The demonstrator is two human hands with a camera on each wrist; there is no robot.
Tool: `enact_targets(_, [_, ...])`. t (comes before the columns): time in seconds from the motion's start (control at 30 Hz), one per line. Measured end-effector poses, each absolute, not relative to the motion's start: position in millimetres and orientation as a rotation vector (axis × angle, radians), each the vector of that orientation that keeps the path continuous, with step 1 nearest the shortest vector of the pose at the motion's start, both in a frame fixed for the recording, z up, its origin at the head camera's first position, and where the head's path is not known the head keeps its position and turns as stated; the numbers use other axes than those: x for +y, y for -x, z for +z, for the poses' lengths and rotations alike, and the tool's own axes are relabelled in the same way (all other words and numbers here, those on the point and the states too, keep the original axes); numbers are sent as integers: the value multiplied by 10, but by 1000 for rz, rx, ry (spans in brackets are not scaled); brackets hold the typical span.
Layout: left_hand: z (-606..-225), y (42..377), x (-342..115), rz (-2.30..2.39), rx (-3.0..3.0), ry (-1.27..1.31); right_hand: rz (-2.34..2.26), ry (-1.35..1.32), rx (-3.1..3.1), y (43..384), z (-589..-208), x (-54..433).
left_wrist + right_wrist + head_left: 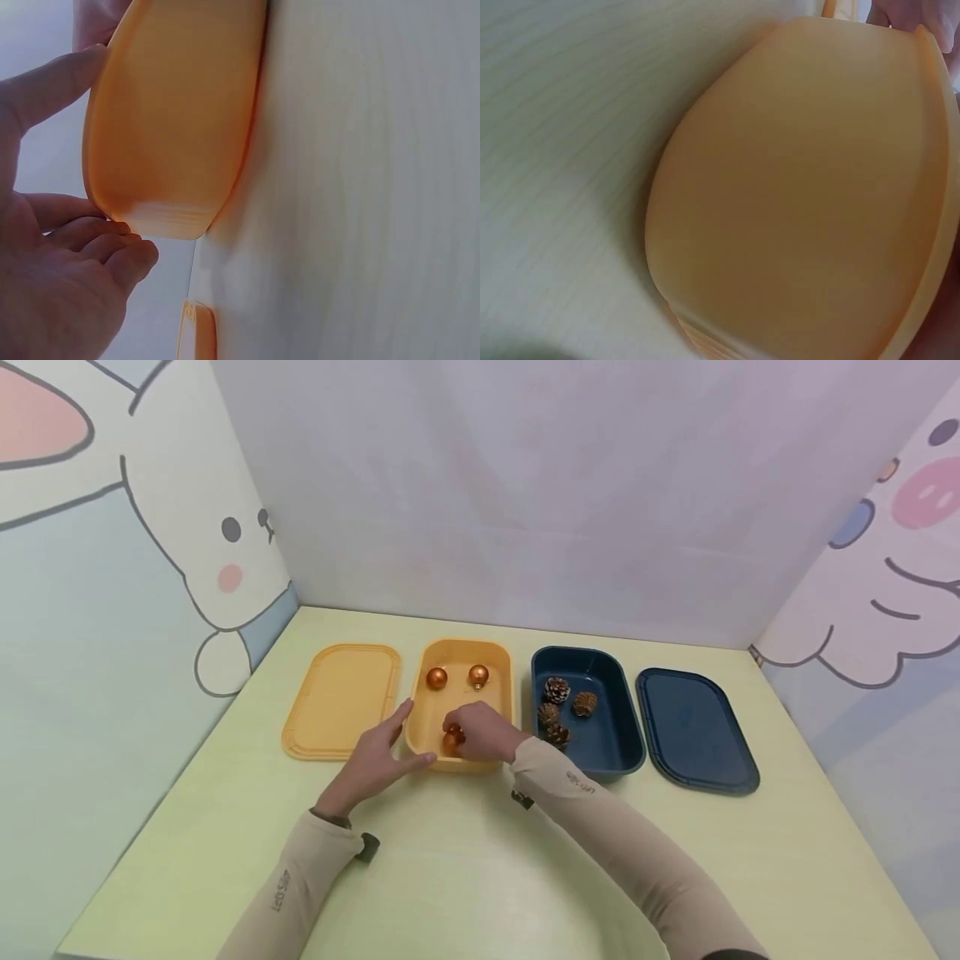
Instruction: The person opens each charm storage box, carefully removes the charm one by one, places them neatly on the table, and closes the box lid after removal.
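Note:
My right hand (483, 731) reaches over the near wall into a yellow plastic box (460, 647). Its curled fingers are at a shiny copper bauble (450, 743) in the near part of the box, partly covered by the hand. Two more copper baubles, one to the left (437, 677) and one to the right (477, 675), lie toward the far end. At the box's near left corner is my left hand (378, 762), thumb and fingers spread; in the left wrist view they touch the rim. The right wrist view shows mostly the box's outer wall (802, 180).
A flat yellow lid (345, 697) lies left of the yellow box. To the right stands a dark blue box (611, 739) with several pine cones (557, 691) inside, then its dark blue lid (697, 731). Walls border the table (450, 877) at the back and both sides.

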State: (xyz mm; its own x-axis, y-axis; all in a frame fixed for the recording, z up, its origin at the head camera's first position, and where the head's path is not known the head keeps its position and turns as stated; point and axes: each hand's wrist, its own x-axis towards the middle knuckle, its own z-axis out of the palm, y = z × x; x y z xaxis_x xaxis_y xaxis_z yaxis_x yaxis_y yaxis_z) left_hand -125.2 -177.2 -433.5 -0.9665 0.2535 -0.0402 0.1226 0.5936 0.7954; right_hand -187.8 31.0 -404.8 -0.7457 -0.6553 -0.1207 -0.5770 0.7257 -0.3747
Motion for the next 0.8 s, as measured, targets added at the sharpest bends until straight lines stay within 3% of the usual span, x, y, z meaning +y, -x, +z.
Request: enact_targets(0.8, [-4329, 1234, -1775, 1321, 2678, -345, -822, 1003, 2652, 1805, -3695, 457])
